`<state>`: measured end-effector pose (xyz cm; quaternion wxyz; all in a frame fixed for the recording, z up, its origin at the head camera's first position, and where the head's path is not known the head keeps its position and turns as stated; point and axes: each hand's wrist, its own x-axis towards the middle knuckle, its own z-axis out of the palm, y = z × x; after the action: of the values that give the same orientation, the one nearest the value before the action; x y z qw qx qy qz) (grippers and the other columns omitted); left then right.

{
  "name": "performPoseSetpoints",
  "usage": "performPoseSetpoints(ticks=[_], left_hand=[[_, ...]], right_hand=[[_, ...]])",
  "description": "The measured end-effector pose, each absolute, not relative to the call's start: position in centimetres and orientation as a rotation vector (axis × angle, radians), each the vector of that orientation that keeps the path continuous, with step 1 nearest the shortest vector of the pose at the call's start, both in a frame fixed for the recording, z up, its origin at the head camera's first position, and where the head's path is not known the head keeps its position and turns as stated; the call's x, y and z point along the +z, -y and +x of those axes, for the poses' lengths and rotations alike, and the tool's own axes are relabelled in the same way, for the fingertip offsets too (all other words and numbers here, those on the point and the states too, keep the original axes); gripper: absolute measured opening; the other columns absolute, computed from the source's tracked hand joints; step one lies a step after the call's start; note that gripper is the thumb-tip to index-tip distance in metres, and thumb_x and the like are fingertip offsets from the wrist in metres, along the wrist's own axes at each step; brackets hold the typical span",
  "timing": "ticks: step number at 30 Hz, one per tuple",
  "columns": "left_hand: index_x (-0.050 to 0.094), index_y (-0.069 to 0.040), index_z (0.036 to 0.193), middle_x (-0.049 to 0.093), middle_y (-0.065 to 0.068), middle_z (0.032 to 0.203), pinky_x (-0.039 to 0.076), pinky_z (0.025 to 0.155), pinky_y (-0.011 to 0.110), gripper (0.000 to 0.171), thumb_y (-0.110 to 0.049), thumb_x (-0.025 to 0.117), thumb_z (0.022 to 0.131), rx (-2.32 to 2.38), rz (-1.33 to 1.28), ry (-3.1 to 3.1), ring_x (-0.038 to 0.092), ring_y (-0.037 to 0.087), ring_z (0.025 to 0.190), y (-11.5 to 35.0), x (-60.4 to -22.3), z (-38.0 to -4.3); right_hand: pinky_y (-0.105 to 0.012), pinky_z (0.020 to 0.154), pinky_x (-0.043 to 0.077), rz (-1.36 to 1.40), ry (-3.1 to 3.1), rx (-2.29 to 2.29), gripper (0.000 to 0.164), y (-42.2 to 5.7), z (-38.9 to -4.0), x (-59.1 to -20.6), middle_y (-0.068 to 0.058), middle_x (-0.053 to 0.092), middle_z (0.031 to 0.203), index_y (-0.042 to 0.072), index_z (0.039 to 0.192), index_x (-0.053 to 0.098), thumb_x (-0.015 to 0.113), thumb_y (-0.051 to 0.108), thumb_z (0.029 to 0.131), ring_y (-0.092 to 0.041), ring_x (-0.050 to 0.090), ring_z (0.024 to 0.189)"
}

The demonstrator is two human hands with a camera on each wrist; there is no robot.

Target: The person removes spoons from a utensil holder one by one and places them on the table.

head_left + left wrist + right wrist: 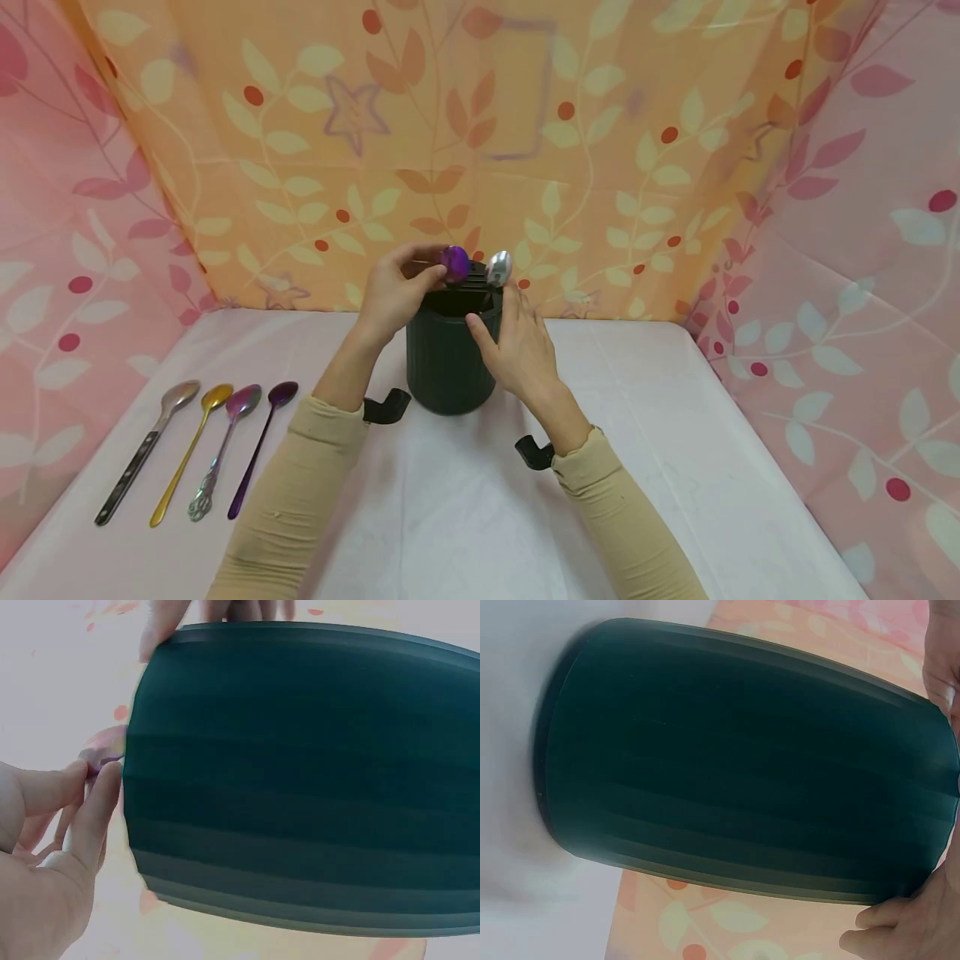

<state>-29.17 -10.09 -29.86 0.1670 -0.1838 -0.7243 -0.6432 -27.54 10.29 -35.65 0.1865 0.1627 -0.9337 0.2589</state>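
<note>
Head view | left hand (396, 293) is pinching the purple spoon (456, 265) at the pot (450, 367)'s mouth | right hand (522, 346) is resting, fingers extended, along its rim | silver spoon (499, 268) is standing close: sideways drift risks knocking it

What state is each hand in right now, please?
Left hand: pinching a purple spoon by its bowl.
Right hand: open, fingers touching the dark green container near its rim.
</note>
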Motion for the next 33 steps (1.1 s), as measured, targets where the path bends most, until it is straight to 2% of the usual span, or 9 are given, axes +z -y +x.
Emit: performPoseSetpoints(ticks=[6,13,18,23,33], left_hand=[[0.069,0.001,0.129,0.068,0.018,0.124,0.062,0.084,0.026,0.032,0.003,0.07,0.097,-1.863,-0.512,1.945,0.071,0.024,0.102,10.7,-28.9,-28.4],[0.067,0.005,0.13,0.068,0.017,0.115,0.062,0.084,0.027,0.034,0.003,0.07,0.096,-1.894,-0.493,1.797,0.071,0.019,0.098,11.3,-27.8,-27.7],[0.069,0.004,0.127,0.069,0.01,0.111,0.062,0.084,0.028,0.032,0.005,0.071,0.095,-1.924,-0.495,1.676,0.071,0.019,0.097,11.8,-27.1,-27.3],[0.073,0.0,0.121,0.068,0.012,0.11,0.062,0.085,0.029,0.03,0.008,0.071,0.093,-2.019,-0.484,1.518,0.071,0.021,0.095,12.4,-26.3,-26.8],[0.073,0.0,0.118,0.064,0.015,0.108,0.061,0.086,0.033,0.028,0.007,0.072,0.092,-2.179,-0.406,1.25,0.071,0.025,0.097,14.2,-25.3,-26.1]], right_hand=[[-0.06,0.126,0.019,0.451,2.633,0.742,0.094,-10.3,-27.5,-35.6,-0.014,0.025,0.17,0.007,0.167,0.011,0.03,0.073,0.102,-0.035,0.024,0.157],[-0.06,0.126,0.019,0.448,2.624,0.742,0.093,-10.3,-27.6,-35.7,-0.013,0.025,0.171,0.007,0.166,0.012,0.032,0.072,0.102,-0.036,0.026,0.156],[-0.059,0.127,0.017,0.442,2.633,0.745,0.093,-10.3,-27.6,-35.7,-0.012,0.023,0.172,0.007,0.167,0.012,0.032,0.072,0.103,-0.035,0.024,0.157],[-0.058,0.127,0.016,0.449,2.635,0.734,0.094,-10.3,-27.6,-35.7,-0.013,0.022,0.172,0.006,0.166,0.012,0.03,0.073,0.103,-0.034,0.022,0.157],[-0.06,0.127,0.016,0.453,2.638,0.731,0.092,-10.2,-27.4,-35.7,-0.013,0.022,0.172,0.006,0.166,0.014,0.031,0.071,0.104,-0.033,0.022,0.158]])
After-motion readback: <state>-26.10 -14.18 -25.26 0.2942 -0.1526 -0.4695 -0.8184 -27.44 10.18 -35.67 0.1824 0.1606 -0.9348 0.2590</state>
